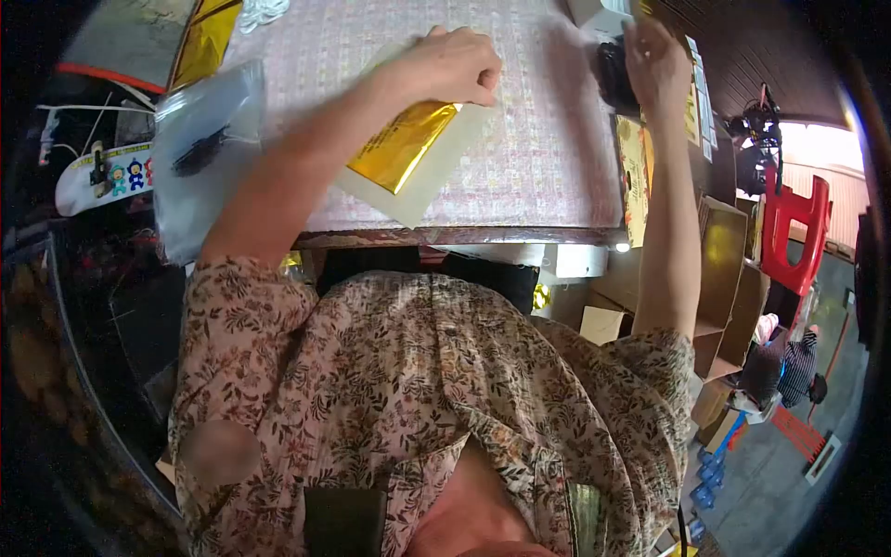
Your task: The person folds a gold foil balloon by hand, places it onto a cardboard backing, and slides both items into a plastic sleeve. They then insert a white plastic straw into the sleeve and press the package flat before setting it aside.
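My left hand (457, 67) is closed at the upper end of a gold foil packet (399, 153); what lies between its fingers is hidden. Dark print shows on the packet, which lies tilted on a pale translucent sheet (408, 206) on the cloth-covered table (548, 176). At the table's right side my right hand (657, 65) is raised, slightly blurred, with fingers curled together. Whatever it may hold is too small to tell. Just left of it is a black bundle (614, 74).
Clear plastic bags (209, 153) hang over the table's left edge. Gold sheets (206, 46) lie at the upper left. Cardboard boxes (719, 269) stand at the right, near a red plastic chair (796, 232). A printed yellow box (633, 176) adjoins the right edge.
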Demonstrator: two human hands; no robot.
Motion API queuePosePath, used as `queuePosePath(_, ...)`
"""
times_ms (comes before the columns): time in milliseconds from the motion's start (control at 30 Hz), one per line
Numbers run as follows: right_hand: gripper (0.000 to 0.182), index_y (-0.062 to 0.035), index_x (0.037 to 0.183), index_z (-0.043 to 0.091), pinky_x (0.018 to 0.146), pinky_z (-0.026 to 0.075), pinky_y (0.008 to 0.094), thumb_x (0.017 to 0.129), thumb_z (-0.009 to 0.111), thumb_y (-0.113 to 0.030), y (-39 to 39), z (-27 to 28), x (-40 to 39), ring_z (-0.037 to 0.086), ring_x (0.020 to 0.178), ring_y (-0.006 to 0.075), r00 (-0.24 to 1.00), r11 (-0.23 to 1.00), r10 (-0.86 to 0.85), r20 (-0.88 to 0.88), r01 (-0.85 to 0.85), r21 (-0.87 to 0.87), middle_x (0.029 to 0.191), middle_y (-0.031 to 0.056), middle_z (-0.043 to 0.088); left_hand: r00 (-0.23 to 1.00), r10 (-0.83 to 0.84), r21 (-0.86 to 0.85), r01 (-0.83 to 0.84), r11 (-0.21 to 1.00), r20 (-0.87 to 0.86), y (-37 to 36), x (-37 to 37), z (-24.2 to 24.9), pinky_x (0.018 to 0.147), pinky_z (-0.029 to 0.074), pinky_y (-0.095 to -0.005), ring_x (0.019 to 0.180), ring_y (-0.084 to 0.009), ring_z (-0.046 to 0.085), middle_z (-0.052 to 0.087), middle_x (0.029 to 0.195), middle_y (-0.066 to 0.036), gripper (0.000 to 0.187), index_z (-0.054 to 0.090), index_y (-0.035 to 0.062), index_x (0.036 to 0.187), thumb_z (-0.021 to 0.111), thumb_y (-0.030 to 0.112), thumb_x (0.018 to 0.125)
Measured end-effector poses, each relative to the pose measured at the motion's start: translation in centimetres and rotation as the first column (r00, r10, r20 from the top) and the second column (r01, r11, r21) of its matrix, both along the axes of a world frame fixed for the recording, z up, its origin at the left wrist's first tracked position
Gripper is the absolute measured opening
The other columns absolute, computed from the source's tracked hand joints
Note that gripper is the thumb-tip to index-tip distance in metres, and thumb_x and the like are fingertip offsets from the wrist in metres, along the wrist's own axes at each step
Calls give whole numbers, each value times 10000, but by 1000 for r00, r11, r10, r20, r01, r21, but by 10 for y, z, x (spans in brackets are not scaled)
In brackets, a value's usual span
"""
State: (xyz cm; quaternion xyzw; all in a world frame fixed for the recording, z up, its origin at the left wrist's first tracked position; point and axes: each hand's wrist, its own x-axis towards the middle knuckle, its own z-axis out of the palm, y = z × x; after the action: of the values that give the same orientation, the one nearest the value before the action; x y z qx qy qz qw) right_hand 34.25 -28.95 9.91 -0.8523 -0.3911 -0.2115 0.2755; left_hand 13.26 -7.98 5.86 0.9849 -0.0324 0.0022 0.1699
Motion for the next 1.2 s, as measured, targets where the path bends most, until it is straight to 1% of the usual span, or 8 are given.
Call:
queuePosePath(33,301,-20,1203,740,800,578,312,1020,668,-248,-11,2,-18,755,948,189,976,996,89,-199,-87,18,1044,154,785,978,-28,-57,17,998,-205,4,7,6,851,520,-385,959,-258,671,714,1066,-91,267,718,89,1030,775,299,876)
queuePosePath(267,575,92,1443,491,982,548,350,1042,633,-295,-45,-25,-125,690,1122,235,519,891,435,-736,-129,436,1310,204,678,971,103,-418,-187,889,-216,103,2,15,855,544,-332,976,-161,673,726,1102,-57,297,726,64,1116,686,332,994)
queuePosePath(333,693,122,1477,412,993,538,354,1031,646,-355,-32,-28,-148,673,1157,255,368,861,488,-791,-53,506,1356,234,633,905,75,-713,277,644,419,121,-22,23,716,525,-330,765,-157,639,737,855,-70,287,757,10,981,713,292,955)
queuePosePath(367,708,146,1481,387,997,536,352,1039,636,-347,-23,-34,-153,672,1165,266,382,839,520,-764,-59,541,1364,251,618,901,78,-701,276,657,427,134,-30,20,716,525,-330,765,-157,639,737,855,-70,287,757,10,981,713,292,955)
queuePosePath(467,692,151,1443,432,955,543,326,1027,659,-354,6,-43,-160,686,1078,234,328,763,604,-726,24,645,1332,231,629,922,360,-989,-137,-49,-145,152,-57,10,1012,538,-314,1146,-177,654,685,1265,-89,387,596,-36,1352,578,227,1068)
queuePosePath(700,297,-26,1191,705,690,472,206,983,729,-236,51,-31,-154,585,755,25,186,672,711,-678,104,733,951,12,711,865,471,-961,-42,-273,-171,85,-123,5,992,558,-386,1123,-224,666,683,1237,-113,347,583,-25,1334,602,165,1045)
queuePosePath(933,53,-43,979,730,722,496,211,956,694,-74,56,-34,-155,644,778,88,140,672,728,-671,42,739,902,20,728,884,417,-974,-154,-166,-210,68,-159,2,889,535,-328,1051,-126,653,678,1186,-43,442,610,70,1348,659,360,1018)
queuePosePath(1200,137,-8,1071,701,840,531,256,989,665,-113,57,-29,-145,687,894,143,161,625,761,-628,76,777,1026,112,761,917,399,-1000,-8,-13,-12,71,-133,-3,952,515,-300,1111,-168,655,696,1222,-62,473,613,19,1379,606,356,1047)
